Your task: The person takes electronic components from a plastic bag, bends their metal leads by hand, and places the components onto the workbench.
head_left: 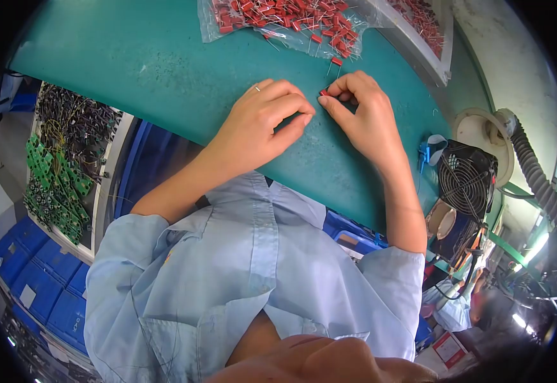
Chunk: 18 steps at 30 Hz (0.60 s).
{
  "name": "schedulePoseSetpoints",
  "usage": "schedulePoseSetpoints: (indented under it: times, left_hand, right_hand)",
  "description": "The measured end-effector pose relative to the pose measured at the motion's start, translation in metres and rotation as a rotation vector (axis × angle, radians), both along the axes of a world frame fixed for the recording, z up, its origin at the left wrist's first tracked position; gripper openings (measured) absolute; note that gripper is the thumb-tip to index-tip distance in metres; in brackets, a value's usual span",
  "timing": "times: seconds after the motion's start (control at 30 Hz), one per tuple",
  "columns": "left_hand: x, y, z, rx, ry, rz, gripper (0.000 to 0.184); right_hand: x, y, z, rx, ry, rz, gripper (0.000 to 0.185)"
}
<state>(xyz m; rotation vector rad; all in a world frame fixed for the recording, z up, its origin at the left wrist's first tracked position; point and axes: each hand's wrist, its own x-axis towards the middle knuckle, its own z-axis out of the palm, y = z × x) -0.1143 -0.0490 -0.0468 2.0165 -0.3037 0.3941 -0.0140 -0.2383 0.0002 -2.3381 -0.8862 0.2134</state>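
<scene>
Between the thumb and fingers of my right hand (pixel 363 105) is a small red film capacitor (pixel 324 93), held just above the green mat. My left hand (pixel 269 115), with a ring on one finger, is close beside it. Its thumb and index finger curve together in a pinch; whatever lies between those tips, if anything, is too small to make out. A loose red capacitor (pixel 336 62) with two thin wire leads lies just beyond my right hand. Farther back, a clear plastic bag (pixel 211 29) holds a heap of similar red capacitors (pixel 291 14).
The green mat (pixel 132 57) covers the bench. A pale-rimmed tray (pixel 443 70) with more red parts stands at the back right. A black fan (pixel 463 179) and a ribbed hose (pixel 534 156) are at right. Green circuit boards (pixel 52 172) and blue bins (pixel 55 281) sit left.
</scene>
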Motion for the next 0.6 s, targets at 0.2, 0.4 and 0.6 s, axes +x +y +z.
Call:
schedulePoseSetpoints:
  times: [0.2,0.4,0.6]
  left_hand:
    - [-0.002,-0.003,0.004,-0.1,0.003,0.041,0.012]
    - [-0.006,-0.003,0.006,0.049,-0.022,-0.135,0.009]
    - [-0.007,-0.001,0.016,-0.114,0.122,-0.249,0.009]
  right_hand:
    - [-0.017,-0.009,0.021,0.193,0.026,0.063,0.01]
    - [-0.034,-0.027,0.021,0.32,0.25,0.02,0.007]
    - [-0.044,-0.038,0.014,0.499,0.613,-0.059,0.011]
